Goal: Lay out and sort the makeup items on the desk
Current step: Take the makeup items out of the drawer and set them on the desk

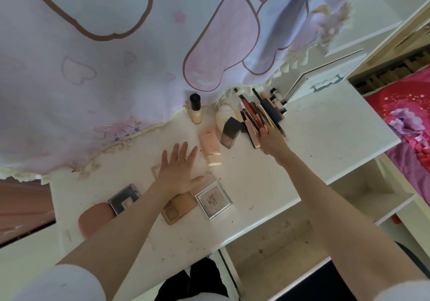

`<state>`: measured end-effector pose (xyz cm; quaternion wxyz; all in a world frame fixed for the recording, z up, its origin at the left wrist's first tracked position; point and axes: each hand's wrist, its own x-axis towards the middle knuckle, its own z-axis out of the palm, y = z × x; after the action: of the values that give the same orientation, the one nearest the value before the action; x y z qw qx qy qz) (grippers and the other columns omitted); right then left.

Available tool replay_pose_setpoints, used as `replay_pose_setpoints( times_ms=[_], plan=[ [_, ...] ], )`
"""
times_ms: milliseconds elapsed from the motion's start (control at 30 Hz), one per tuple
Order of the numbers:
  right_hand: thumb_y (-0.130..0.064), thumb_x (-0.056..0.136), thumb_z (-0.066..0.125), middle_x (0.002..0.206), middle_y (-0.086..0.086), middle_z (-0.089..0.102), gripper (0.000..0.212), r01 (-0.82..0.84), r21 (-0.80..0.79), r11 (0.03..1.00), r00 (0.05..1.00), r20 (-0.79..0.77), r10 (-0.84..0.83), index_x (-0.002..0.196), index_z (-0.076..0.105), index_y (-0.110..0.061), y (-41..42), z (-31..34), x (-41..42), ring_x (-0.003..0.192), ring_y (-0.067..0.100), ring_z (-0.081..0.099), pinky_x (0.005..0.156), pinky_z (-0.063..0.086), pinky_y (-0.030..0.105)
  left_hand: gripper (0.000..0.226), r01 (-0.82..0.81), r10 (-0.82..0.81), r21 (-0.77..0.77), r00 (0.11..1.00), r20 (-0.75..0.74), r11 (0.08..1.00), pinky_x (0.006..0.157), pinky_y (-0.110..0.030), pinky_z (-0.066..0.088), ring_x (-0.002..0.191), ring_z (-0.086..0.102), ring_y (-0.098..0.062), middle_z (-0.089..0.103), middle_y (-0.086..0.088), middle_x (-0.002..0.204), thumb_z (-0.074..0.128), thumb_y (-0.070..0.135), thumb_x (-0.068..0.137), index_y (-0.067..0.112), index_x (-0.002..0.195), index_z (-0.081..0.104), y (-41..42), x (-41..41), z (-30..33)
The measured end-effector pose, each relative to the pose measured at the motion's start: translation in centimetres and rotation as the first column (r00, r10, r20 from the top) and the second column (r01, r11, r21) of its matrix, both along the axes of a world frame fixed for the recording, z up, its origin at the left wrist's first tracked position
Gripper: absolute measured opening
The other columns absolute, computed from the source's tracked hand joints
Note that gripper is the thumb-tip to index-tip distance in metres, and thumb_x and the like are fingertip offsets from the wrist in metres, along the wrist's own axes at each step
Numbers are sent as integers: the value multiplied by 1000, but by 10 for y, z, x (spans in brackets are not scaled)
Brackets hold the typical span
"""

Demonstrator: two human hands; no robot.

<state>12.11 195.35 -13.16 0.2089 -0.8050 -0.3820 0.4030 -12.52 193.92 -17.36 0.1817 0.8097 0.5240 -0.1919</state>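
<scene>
Nearest the camera, both forearms reach out over the white desk (pixel 314 138), with pale sleeves cut off at the bottom edge. The left arm crosses a row of flat cases near the front edge: a pink oval case (pixel 93 219) at the left, a clear-lidded compact (pixel 123 199) just beside it and partly under the arm, a tan palette (pixel 180 207) whose upper end is hidden by the wrist, and a square silver-framed compact (pixel 214 199) lying fully in view.

The left hand (pixel 179 172) lies flat and open, fingers spread, palm down on the desk; a pale square shape (pixel 155 169) peeks out from under its edge, too faint to identify. Just past its fingertips lies a peach tube (pixel 209 147), cap toward the camera, and beside that a dark square bottle (pixel 229 133), tilted.

The right hand (pixel 272 141) rests on the near end of a bundle of pencils and sticks (pixel 258 114); its fingers are hidden beneath the back of the hand, so whether they grip the bundle cannot be told. The bundle's single items are hard to separate.

Farther back stand a foundation bottle (pixel 195 111) with a black cap, a white round pot (pixel 223 117) partly behind the dark bottle, and some small bottles (pixel 278 102). A cartoon-printed cloth (pixel 93 79) drapes over the desk's far side.
</scene>
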Motion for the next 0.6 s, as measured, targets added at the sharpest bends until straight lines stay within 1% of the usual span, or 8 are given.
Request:
replay_pose_setpoints(
  times_ms=[67,100,133,200,233,333,467,600],
  plan=[
    [-19,101,32,130,27,47,40,-88,-29,996,996,24,88,131,42,5,8,1,2,115,40,49,92,44,41,84,7,-7,-4,1000,-11,1000,113,-51,0,143,-8,-31,-12,-10,156,37,62,88,22,148,-5,1,1,-3],
    [-23,101,32,130,28,48,43,-113,-25,993,993,33,113,131,43,6,11,2,2,113,41,50,91,45,42,85,5,-5,-5,1000,-9,1000,114,-51,0,143,-8,-31,-12,-9,156,40,62,87,22,148,-4,1,2,-4],
    [-25,100,34,125,26,52,43,-91,-5,996,995,39,92,130,45,4,14,1,3,104,38,53,80,48,37,85,-1,1,-9,1000,-4,1000,114,-51,1,143,-8,-30,-12,-9,156,42,61,87,22,148,-3,2,3,-4],
    [-23,99,37,106,15,56,39,-15,-26,1000,996,88,18,129,48,-1,19,-3,4,87,26,52,56,41,23,84,-6,6,-18,1000,4,1000,115,-50,4,143,-8,-30,-12,-9,156,45,58,87,23,148,-1,2,3,-5],
    [-23,97,40,102,13,58,36,25,-46,999,994,106,-20,126,49,-3,21,-4,4,84,24,53,51,38,24,84,-1,1,-14,1000,3,1000,115,-49,6,143,-7,-30,-12,-9,156,45,57,87,23,148,0,3,3,-5],
    [-23,93,45,109,14,61,36,80,-56,995,988,140,-72,125,49,-7,16,-5,6,88,27,59,61,46,29,81,7,-6,-6,1000,12,1000,115,-49,10,143,-3,-30,-8,-8,156,45,56,87,24,148,3,5,1,-5],
    [-21,92,46,118,12,56,35,73,-51,996,984,168,-64,125,49,-8,-1,2,7,96,25,53,77,47,34,73,18,-18,-4,998,59,1000,115,-50,4,143,-5,-30,-6,-9,156,40,54,91,23,148,6,5,-1,2],
    [-21,95,44,122,10,54,35,56,-11,998,989,138,-54,127,51,-9,-33,15,6,96,24,53,79,43,30,64,2,-16,80,985,172,997,115,-49,3,144,-5,-30,1,-11,156,38,43,95,19,148,11,-13,-3,13]
  ],
)
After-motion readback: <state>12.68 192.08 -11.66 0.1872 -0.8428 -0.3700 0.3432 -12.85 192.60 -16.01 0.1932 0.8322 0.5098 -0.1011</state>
